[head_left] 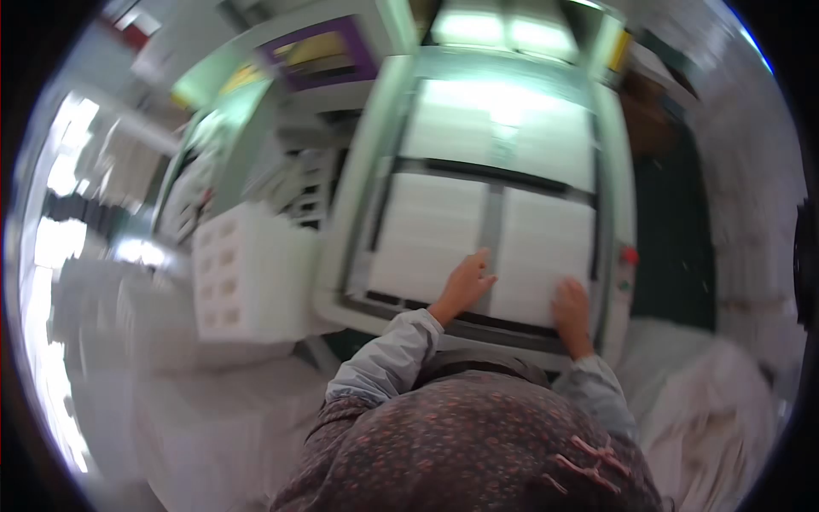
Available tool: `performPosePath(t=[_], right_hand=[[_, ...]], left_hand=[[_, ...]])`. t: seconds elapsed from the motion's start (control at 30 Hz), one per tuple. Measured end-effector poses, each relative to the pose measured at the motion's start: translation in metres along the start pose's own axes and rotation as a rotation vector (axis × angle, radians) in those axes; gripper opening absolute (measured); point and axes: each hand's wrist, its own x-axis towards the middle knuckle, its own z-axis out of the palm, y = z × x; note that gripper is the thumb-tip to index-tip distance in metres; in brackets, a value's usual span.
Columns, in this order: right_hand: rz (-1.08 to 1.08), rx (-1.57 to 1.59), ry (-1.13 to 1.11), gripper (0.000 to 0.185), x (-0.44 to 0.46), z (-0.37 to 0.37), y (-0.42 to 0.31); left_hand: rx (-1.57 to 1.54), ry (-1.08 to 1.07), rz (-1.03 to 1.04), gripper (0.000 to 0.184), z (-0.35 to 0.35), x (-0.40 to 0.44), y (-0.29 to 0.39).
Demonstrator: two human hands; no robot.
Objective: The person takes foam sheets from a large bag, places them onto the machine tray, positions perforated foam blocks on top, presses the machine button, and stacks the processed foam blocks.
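Two flat white panels lie side by side on the front of a machine bed: a left panel (431, 226) and a right panel (544, 247). A grey strip runs between them. My left hand (465, 283) is over the inner lower corner of the left panel, beside the strip, with finger and thumb apart and nothing held. At the lower right edge of the right panel is my right hand (572, 311); motion blur smears its fingers, and whether it grips the panel cannot be made out. More white panels (444, 128) lie farther back under bright greenish light.
The machine frame (351, 196) surrounds the bed, with a red button (630, 255) on its right side. To the left stands a stack of white pieces with square holes (223, 273). White wrapped material (708, 410) lies at right; a purple-framed panel (322, 53) is behind.
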Motion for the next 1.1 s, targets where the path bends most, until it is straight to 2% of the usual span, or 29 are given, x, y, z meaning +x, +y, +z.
performPosePath(t=[0.07,0.13,0.2,0.23,0.3,0.33,0.4,0.47,0.53,0.57,0.63,0.67,0.73,0.8,0.83,0.9,0.93,0.97,1.0,1.07,1.1], right_hand=[[0.005,0.004,-0.013,0.042,0.0,0.001,0.002],[0.034,-0.028,-0.076,0.044,0.001,0.002,0.007],[0.095,0.007,-0.139,0.044,0.003,0.003,0.012],[0.132,0.01,-0.145,0.043,0.007,0.004,0.013],[0.099,0.069,-0.14,0.042,0.03,-0.005,-0.003],[0.088,0.125,-0.136,0.041,0.042,-0.009,-0.017],[0.076,0.234,-0.134,0.039,0.062,-0.012,-0.047],[-0.038,0.271,-0.116,0.037,0.082,-0.009,-0.078],[-0.121,0.379,-0.127,0.038,0.1,-0.005,-0.11],[-0.156,0.422,-0.136,0.039,0.108,-0.004,-0.126],[-0.177,0.476,-0.149,0.037,0.123,-0.01,-0.163],[-0.175,0.532,-0.163,0.037,0.129,-0.003,-0.175],[-0.189,0.687,-0.269,0.039,0.147,-0.008,-0.207],[-0.039,1.008,-0.416,0.043,0.163,-0.004,-0.235],[-0.058,1.12,-0.46,0.051,0.174,0.002,-0.244],[0.045,1.367,-0.471,0.051,0.197,0.001,-0.265],[0.116,1.542,-0.459,0.05,0.206,0.009,-0.264],[0.186,1.718,-0.444,0.049,0.216,0.017,-0.262],[0.183,1.714,-0.442,0.049,0.228,0.011,-0.259],[0.455,1.586,-0.144,0.047,0.257,-0.009,-0.24],[0.437,1.607,-0.107,0.048,0.27,-0.005,-0.219]], left_hand=[[-0.096,0.21,0.036,0.048,-0.055,-0.024,0.013],[0.189,0.574,0.081,0.034,-0.127,-0.05,0.001],[0.285,0.908,-0.021,0.028,-0.204,-0.094,-0.006],[0.495,1.043,-0.127,0.023,-0.236,-0.116,-0.02],[0.755,1.142,-0.357,0.025,-0.279,-0.161,-0.048],[0.913,1.134,-0.478,0.031,-0.288,-0.18,-0.058],[0.992,1.058,-0.684,0.036,-0.292,-0.203,-0.08],[1.018,0.967,-0.774,0.039,-0.285,-0.211,-0.099],[1.05,0.92,-0.752,0.041,-0.286,-0.218,-0.112],[1.085,0.873,-0.733,0.045,-0.285,-0.217,-0.118],[1.072,0.983,-0.663,0.042,-0.281,-0.21,-0.099],[1.056,0.966,-0.622,0.042,-0.281,-0.195,-0.089],[1.106,1.213,-0.309,0.04,-0.274,-0.172,-0.069],[0.982,1.143,-0.138,0.041,-0.258,-0.129,-0.028],[0.921,1.109,-0.041,0.039,-0.246,-0.104,-0.011],[0.813,1.011,0.176,0.038,-0.211,-0.052,0.004],[0.732,0.941,0.268,0.034,-0.191,-0.028,0.019],[0.705,0.758,0.282,0.033,-0.174,-0.011,0.038],[0.712,0.674,0.365,0.035,-0.153,0.011,0.039],[0.512,0.575,0.472,0.045,-0.138,0.036,0.062],[0.399,0.524,0.57,0.048,-0.139,0.053,0.055]])
